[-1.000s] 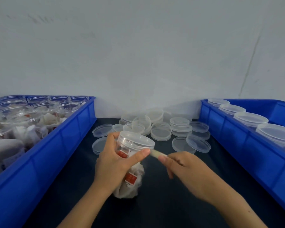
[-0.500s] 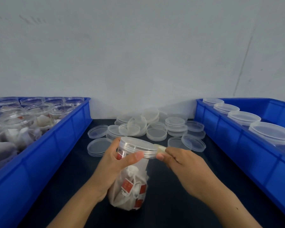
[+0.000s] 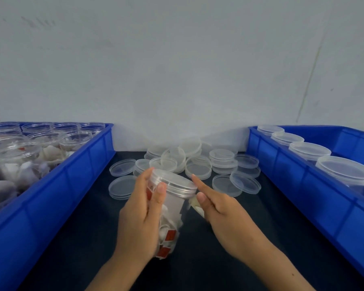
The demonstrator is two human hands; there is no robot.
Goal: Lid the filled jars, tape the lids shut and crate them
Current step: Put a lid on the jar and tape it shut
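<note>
Tape (image 3: 196,204) was the weak point: a short pale strip hung from just under the lid (image 3: 174,182), with its free end caught beneath the right hand (image 3: 223,215). That hand's forefinger pointed out straight toward the lid rim while its thumb lay against the strip, the other fingers loosely curled; whether they truly pinched the tape could not be told. The left hand (image 3: 144,213) was wrapped round the filled jar (image 3: 169,215), thumb pressed just below the lid, holding it tilted above the dark table (image 3: 82,238).

If the strip folded onto itself or stuck to the fingers first, it would probably seal badly and leave the lid loose. A tilted jar could also slip in the hand during pressing. The right crate (image 3: 303,185) of lidded jars stood well apart, so a careless swing might sweep the loose lids (image 3: 198,170) lying between.
</note>
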